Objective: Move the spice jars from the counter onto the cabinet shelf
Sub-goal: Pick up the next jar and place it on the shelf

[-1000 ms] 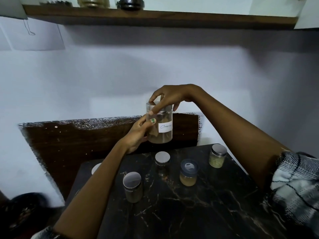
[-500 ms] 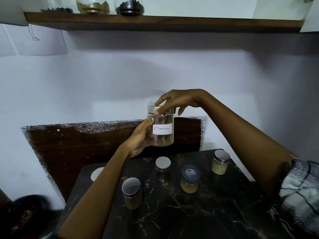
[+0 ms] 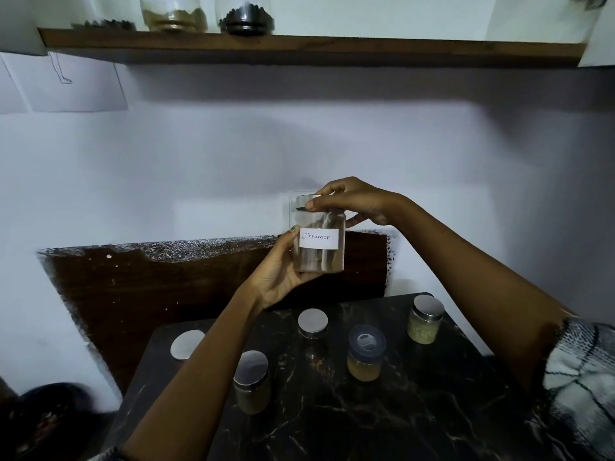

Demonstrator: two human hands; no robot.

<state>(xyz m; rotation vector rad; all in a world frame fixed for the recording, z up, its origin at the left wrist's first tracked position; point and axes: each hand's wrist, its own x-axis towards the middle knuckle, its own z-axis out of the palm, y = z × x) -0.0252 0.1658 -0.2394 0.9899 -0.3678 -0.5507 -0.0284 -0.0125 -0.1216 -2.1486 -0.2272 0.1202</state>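
I hold a clear jar labelled "Cinnamon" [image 3: 320, 242] upright in the air above the back of the dark marble counter [image 3: 416, 420]. My left hand [image 3: 278, 269] cups its side and base. My right hand [image 3: 352, 201] pinches its lid from above. On the counter stand several jars: a steel-lidded one [image 3: 252, 385] near my left forearm, a small one [image 3: 312, 324] behind it, a dark-lidded amber one [image 3: 365, 354], and a pale green one [image 3: 425, 319] at the right. A further lid [image 3: 186, 344] shows at the left, partly behind my arm. The wooden shelf [image 3: 332, 49] runs overhead.
Three glass jars [image 3: 173, 15] stand on the left part of the shelf; its right part shows only bare wood. A dark wooden panel [image 3: 149, 284] leans against the white wall behind the counter. A dark object [image 3: 40, 424] sits low at the left.
The cinnamon jar has turned so its label faces me and has shifted slightly right. My view has tilted up, showing more of the shelf.
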